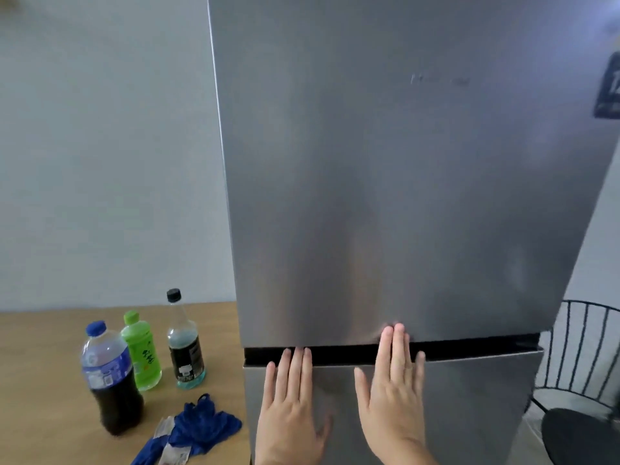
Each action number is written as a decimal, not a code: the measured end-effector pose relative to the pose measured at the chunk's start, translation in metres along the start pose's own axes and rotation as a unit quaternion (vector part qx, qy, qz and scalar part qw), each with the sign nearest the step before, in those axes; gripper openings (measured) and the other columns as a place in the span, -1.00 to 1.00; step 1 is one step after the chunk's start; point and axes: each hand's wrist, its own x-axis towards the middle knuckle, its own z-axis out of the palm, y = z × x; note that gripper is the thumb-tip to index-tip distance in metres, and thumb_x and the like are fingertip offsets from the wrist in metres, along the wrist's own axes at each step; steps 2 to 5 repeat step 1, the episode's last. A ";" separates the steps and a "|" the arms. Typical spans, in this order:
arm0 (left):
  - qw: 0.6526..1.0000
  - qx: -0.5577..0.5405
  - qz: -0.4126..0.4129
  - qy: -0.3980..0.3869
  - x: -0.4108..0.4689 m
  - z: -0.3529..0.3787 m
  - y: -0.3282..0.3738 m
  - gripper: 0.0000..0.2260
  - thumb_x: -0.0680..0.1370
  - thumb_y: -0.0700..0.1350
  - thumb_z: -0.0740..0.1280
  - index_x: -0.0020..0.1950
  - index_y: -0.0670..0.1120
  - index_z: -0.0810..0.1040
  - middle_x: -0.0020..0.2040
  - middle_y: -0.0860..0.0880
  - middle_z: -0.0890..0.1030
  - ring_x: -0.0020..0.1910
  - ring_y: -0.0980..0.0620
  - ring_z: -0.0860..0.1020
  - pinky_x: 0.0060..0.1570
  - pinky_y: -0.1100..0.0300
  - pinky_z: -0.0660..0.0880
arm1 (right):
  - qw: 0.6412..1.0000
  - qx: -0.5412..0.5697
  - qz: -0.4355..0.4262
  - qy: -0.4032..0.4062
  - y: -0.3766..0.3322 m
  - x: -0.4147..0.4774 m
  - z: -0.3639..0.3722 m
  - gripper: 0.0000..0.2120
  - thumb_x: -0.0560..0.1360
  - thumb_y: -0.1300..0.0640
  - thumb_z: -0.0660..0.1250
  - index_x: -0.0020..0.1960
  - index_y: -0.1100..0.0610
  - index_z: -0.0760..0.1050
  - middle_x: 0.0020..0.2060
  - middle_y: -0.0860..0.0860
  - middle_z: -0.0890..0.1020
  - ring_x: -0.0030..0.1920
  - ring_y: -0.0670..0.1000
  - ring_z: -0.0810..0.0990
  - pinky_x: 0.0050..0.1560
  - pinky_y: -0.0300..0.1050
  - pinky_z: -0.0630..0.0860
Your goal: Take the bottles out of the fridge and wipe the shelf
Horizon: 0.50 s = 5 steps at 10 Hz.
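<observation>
A tall silver fridge (pixel 385 179) fills the view with both doors shut and a dark gap between them. My left hand (pixel 288 407) lies flat and open on the lower door, fingertips at the gap. My right hand (pixel 392 391) is flat and open too, its fingertips reaching over the gap onto the upper door. Three bottles stand on the wooden table (pixel 43 380) to the left: a dark cola bottle with a blue cap (pixel 109 377), a green tea bottle (pixel 141 354) and a clear bottle with a black cap and dark label (pixel 184 344). A blue cloth (pixel 204 424) lies crumpled in front of them.
A plain grey wall rises behind the table. A black wire-backed chair (pixel 583 380) with a dark round seat stands to the right of the fridge. A dark sticker (pixel 609 88) sits on the fridge's upper right edge.
</observation>
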 end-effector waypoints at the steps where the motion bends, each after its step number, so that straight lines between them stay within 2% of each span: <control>1: 0.989 0.083 0.037 0.120 -0.006 -0.006 -0.006 -0.46 0.45 -0.21 0.28 0.45 -0.14 0.40 0.59 -0.12 0.24 0.38 -0.10 0.49 0.39 0.01 0.23 | 0.985 0.142 0.028 0.093 0.012 -0.012 -0.052 -0.32 0.34 -0.12 0.34 0.44 -0.02 0.38 0.49 -0.22 0.28 0.32 -0.08 0.44 0.43 -0.12 0.23; 5: 0.989 0.083 0.037 0.120 -0.006 -0.006 -0.006 -0.46 0.45 -0.21 0.28 0.45 -0.14 0.40 0.59 -0.12 0.24 0.38 -0.10 0.49 0.39 0.01 0.23 | 0.985 0.142 0.028 0.093 0.012 -0.012 -0.052 -0.32 0.34 -0.12 0.34 0.44 -0.02 0.38 0.49 -0.22 0.28 0.32 -0.08 0.44 0.43 -0.12 0.23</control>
